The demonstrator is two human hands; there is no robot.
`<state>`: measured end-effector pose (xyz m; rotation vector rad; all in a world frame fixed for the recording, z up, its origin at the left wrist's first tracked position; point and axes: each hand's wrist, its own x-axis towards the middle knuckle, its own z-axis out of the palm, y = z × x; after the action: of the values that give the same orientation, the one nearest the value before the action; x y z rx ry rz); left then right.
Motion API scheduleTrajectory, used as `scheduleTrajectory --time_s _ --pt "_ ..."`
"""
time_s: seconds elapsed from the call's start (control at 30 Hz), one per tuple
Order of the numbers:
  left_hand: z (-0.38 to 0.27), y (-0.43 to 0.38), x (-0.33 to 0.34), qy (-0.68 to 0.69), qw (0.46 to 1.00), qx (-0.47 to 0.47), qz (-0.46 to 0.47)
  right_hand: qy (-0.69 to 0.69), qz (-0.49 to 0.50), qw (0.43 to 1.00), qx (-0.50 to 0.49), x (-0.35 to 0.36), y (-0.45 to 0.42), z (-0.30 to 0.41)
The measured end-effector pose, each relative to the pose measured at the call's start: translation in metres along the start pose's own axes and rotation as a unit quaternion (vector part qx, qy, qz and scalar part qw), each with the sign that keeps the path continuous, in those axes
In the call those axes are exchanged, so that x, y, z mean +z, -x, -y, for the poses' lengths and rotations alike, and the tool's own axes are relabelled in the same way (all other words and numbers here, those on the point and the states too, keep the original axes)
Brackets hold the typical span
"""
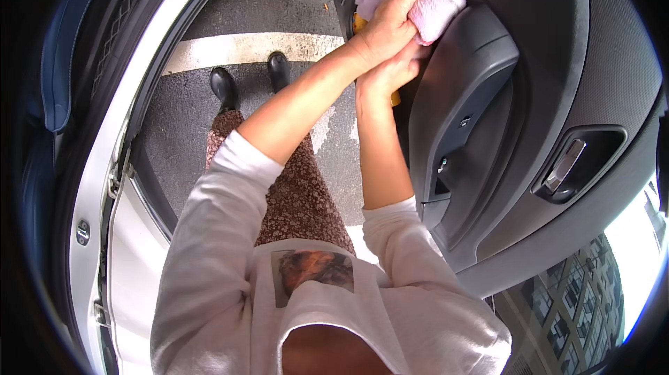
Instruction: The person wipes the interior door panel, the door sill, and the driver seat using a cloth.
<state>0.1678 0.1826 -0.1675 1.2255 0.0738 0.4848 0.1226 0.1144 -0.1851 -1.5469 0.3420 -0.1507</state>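
Observation:
My left hand grips a pale pink plush cloth, bunched over the front end of the armrest on an open car door. Loose folds of the cloth hang to the left of my fingers. Just below, my right hand is close against the left wrist, its fingers curled and partly hidden by the left hand and the cloth. A yellow object shows beside the right hand, and more yellow appears by the left hand. Whether the right hand holds it, I cannot tell.
The dark door panel curves along the right, with a chrome inner handle. At left is the white door frame with a latch striker and a blue seat. Wet asphalt with a white painted line lies under my boots.

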Motion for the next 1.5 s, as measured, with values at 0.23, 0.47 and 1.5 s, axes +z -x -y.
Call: scheduleTrajectory --time_s 0.23,0.47,1.5 --pt "0.069 0.041 0.008 -0.111 0.981 -0.116 0.107 -0.168 -0.067 0.970 0.161 -0.033 -0.038 -0.062" --pt "0.042 0.096 0.051 0.089 0.962 -0.248 0.073 -0.027 -0.003 1.000 -0.015 -0.076 0.050 0.001" --pt "0.059 0.170 0.086 -0.176 0.922 -0.247 0.241 0.141 -0.063 0.981 0.119 -0.181 0.076 -0.050"
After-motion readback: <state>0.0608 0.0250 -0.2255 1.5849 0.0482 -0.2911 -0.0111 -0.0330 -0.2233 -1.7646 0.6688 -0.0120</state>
